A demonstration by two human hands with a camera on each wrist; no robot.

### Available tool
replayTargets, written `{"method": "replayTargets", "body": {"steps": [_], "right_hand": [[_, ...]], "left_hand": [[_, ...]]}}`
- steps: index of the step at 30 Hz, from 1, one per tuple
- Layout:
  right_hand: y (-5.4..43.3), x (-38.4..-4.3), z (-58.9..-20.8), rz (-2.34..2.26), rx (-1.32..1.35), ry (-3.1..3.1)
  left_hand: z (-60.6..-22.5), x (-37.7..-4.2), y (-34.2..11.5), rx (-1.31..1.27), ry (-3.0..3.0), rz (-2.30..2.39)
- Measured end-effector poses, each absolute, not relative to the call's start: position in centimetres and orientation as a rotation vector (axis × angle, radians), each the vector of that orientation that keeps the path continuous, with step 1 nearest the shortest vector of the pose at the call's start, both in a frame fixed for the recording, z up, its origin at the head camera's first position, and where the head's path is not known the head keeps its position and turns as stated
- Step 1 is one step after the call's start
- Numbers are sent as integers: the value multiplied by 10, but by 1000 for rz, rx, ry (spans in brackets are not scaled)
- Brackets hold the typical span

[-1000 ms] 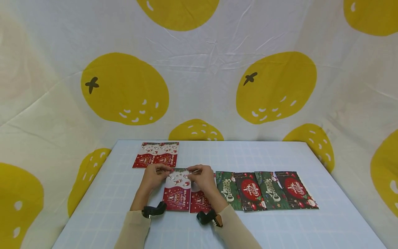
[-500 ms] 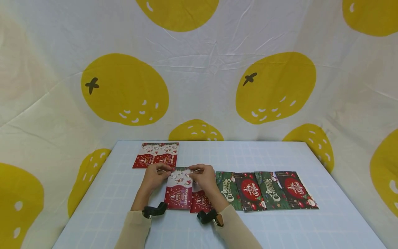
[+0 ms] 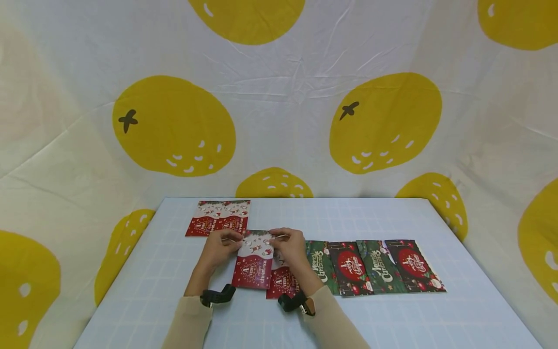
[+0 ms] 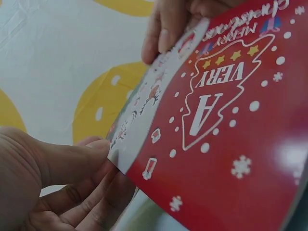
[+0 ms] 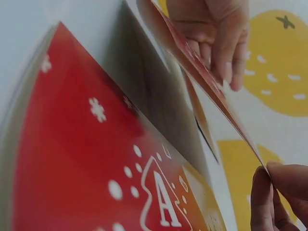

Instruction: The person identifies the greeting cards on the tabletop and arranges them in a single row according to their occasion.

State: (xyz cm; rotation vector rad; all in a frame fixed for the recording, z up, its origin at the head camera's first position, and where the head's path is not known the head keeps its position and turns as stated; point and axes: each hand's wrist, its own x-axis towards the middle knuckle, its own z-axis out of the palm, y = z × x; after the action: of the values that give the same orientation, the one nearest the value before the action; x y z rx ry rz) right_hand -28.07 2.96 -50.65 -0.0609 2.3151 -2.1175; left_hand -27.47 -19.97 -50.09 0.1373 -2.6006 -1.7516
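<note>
In the head view, your left hand (image 3: 220,248) and right hand (image 3: 289,247) pinched the top corners of a red-and-white card (image 3: 254,264) over the pale table (image 3: 392,320), before a fruit-print cloth (image 3: 279,131). The left wrist view showed fingers (image 4: 89,202) gripping one corner; the right wrist view, the card tilted beside another red card (image 5: 82,120).
</note>
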Motion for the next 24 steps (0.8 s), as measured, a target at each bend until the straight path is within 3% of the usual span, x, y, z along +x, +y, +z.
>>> {"method": "replayTargets", "body": {"steps": [24], "right_hand": [[44, -289, -505, -2233, 104, 2301]], "left_hand": [[-507, -275, -197, 50, -2628, -1872]]}}
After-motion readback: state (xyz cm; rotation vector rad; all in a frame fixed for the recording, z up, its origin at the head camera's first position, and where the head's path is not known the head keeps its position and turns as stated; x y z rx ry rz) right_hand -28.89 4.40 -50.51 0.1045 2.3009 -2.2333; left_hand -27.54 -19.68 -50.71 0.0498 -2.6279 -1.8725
